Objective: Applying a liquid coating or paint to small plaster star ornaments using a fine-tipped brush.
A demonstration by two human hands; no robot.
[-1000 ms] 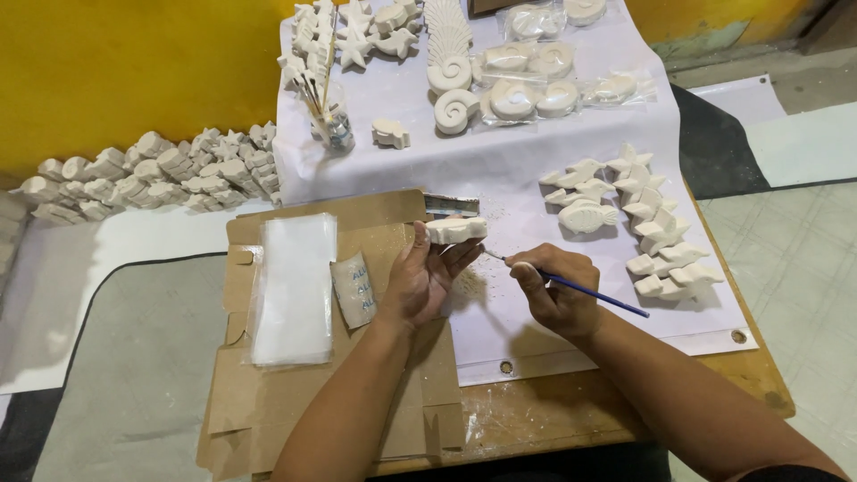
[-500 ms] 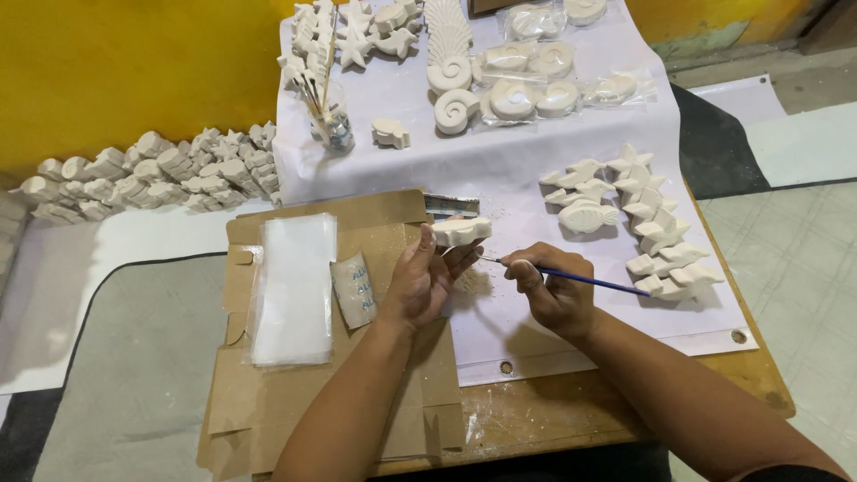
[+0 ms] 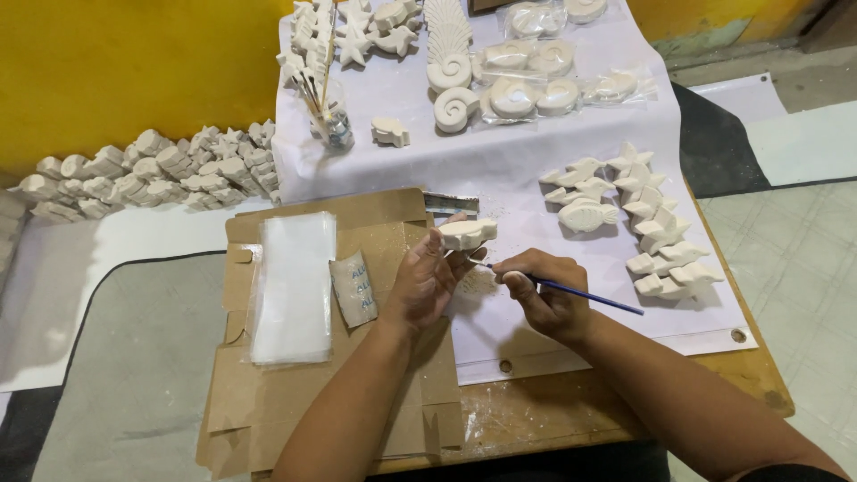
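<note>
- Head view: a white plaster fish figure (image 3: 468, 234) is gripped in the fingers of the left hand (image 3: 424, 286), raised over the flattened cardboard (image 3: 303, 402) — near the table's middle.
- A blue-handled brush (image 3: 571, 291) is pinched in the right hand (image 3: 546, 293), its tip just under the figure.
- More white figures (image 3: 638, 228) are laid out to the right — on a white sheet (image 3: 536, 161).
</note>
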